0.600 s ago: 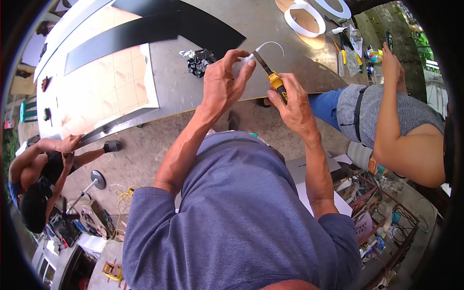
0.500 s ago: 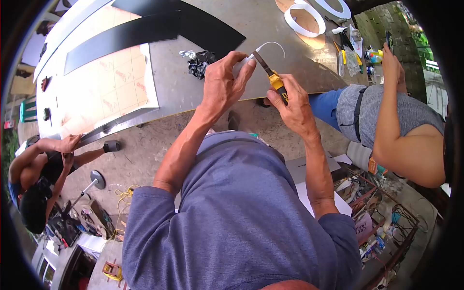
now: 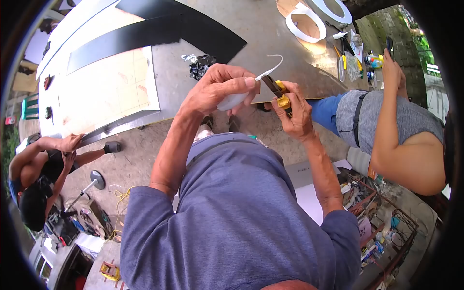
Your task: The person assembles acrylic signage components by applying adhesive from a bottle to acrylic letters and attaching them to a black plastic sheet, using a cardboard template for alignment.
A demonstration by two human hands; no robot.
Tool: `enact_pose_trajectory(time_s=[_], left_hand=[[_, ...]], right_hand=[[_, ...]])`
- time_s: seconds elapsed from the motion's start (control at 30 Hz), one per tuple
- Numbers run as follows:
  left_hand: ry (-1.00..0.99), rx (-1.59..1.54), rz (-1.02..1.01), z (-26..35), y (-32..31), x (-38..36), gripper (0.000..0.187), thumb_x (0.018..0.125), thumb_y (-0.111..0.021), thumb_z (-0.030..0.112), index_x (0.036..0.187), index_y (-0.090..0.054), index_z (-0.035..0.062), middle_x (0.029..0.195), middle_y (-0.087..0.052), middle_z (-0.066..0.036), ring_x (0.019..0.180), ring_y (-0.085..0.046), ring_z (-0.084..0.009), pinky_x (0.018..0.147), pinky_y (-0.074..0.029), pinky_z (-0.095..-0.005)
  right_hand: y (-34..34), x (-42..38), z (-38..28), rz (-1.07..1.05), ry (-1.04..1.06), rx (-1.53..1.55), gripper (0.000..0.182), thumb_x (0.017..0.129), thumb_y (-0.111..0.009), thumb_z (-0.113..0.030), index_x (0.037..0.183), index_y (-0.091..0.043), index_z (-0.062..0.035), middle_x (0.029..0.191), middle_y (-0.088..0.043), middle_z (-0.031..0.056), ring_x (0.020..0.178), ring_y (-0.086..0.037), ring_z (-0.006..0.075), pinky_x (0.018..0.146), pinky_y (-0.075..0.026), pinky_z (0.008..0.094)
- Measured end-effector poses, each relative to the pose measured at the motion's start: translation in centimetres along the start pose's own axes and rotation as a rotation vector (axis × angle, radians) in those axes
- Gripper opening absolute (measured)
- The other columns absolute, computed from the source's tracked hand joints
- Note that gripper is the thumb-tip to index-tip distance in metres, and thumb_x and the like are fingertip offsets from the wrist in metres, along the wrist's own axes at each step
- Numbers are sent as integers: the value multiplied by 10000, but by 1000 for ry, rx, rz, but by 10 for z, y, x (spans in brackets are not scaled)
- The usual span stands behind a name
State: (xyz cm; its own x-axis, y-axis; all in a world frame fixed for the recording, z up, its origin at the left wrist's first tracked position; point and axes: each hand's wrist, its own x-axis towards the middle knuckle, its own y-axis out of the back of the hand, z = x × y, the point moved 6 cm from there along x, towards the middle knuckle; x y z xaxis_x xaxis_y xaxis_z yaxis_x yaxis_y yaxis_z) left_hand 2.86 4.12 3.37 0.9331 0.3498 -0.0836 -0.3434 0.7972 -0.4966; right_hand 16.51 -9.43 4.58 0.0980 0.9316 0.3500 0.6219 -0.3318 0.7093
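In my left hand (image 3: 223, 87), a translucent white plastic bottle (image 3: 233, 101) lies with its slim nozzle (image 3: 263, 75) pointing up and right. The nozzle thins into a curled white thread (image 3: 277, 56). My right hand (image 3: 297, 112) is closed around yellow-handled pliers (image 3: 282, 99). Their dark jaws (image 3: 272, 84) are angled up-left, just right of the nozzle. Both hands are over the front edge of a metal table (image 3: 193, 96). Crumpled black plastic (image 3: 200, 66) lies on the table beyond my left hand.
Long black curved panels (image 3: 212, 36) and a paper-covered board (image 3: 116, 87) lie on the table. White rings (image 3: 305, 24) and assorted tools (image 3: 345, 55) are at the far right. One person (image 3: 391, 116) stands at right holding a phone; another (image 3: 41, 169) crouches at left.
Both hands have come lower and closer to me. The pliers' jaws were across the nozzle and now sit beside it. The bottle has turned so more of its body shows.
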Motion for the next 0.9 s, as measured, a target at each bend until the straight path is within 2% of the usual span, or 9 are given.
enact_pose_trajectory(time_s=[0.07, 0.17, 0.2, 0.3, 0.4, 0.5, 0.7, 0.9], left_hand=[[-72, 292, 168, 3, 10, -1, 315, 965, -658, 308, 913, -747, 10, 647, -612, -18, 492, -530, -66, 461, -400, -251], [-108, 525, 284, 1, 15, -8, 327, 966, -660, 319, 967, -759, 7, 651, -617, -26, 543, -555, -51, 480, -406, -245], [-111, 512, 306, -3, 18, -9, 274, 943, -692, 263, 1008, -766, 8, 691, -660, -68, 575, -589, -72, 498, -429, -255], [-397, 852, 410, 10, 9, -9, 238, 926, -729, 162, 1057, -735, -37, 732, -676, -76, 596, -638, -116, 527, -495, -266], [-518, 1087, 458, 18, 0, -11, 216, 872, -754, 92, 1054, -725, -21, 777, -685, -111, 605, -667, -170, 527, -501, -291], [-592, 1219, 485, 16, -4, -11, 208, 843, -759, 77, 1041, -716, 29, 823, -689, -113, 609, -671, -220, 517, -499, -312], [-609, 1390, 519, 13, -11, -9, 206, 840, -757, 106, 1032, -688, 78, 786, -657, -61, 561, -631, -230, 495, -489, -345], [-567, 1364, 490, 6, -9, -5, 194, 849, -759, 124, 1026, -702, 67, 759, -648, -79, 553, -618, -224, 500, -487, -320]], right_hand=[[-3, -1, -2, -44, -114, 47, 253, 951, -656, -138, 1075, -553, 57, 1183, -561, 210, 1048, -603, 372, 864, -506, 414], [-8, -4, -7, -98, -241, 156, 266, 970, -638, -159, 1099, -560, 59, 1162, -566, 198, 1035, -610, 349, 877, -496, 414], [-8, -4, -9, -105, -248, 156, 273, 978, -629, -172, 1106, -563, 59, 1154, -567, 195, 1030, -610, 344, 880, -492, 415], [-6, -2, -13, -115, -298, 174, 293, 997, -606, -205, 1121, -569, 57, 1138, -571, 189, 1017, -611, 337, 886, -482, 417], [-7, -1, -15, -132, -383, 221, 307, 1006, -593, -227, 1128, -569, 54, 1128, -578, 189, 1014, -609, 342, 884, -476, 419], [-6, -2, -17, -155, -426, 216, 322, 1010, -588, -238, 1143, -567, 55, 1104, -588, 194, 1009, -611, 349, 878, -475, 420], [-5, -4, -19, -153, -470, 191, 347, 1012, -587, -248, 1166, -557, 62, 1069, -591, 204, 986, -615, 363, 861, -478, 420], [-8, -9, -15, -144, -459, 142, 326, 1012, -584, -232, 1138, -551, 66, 1064, -586, 212, 972, -618, 374, 852, -480, 429]])
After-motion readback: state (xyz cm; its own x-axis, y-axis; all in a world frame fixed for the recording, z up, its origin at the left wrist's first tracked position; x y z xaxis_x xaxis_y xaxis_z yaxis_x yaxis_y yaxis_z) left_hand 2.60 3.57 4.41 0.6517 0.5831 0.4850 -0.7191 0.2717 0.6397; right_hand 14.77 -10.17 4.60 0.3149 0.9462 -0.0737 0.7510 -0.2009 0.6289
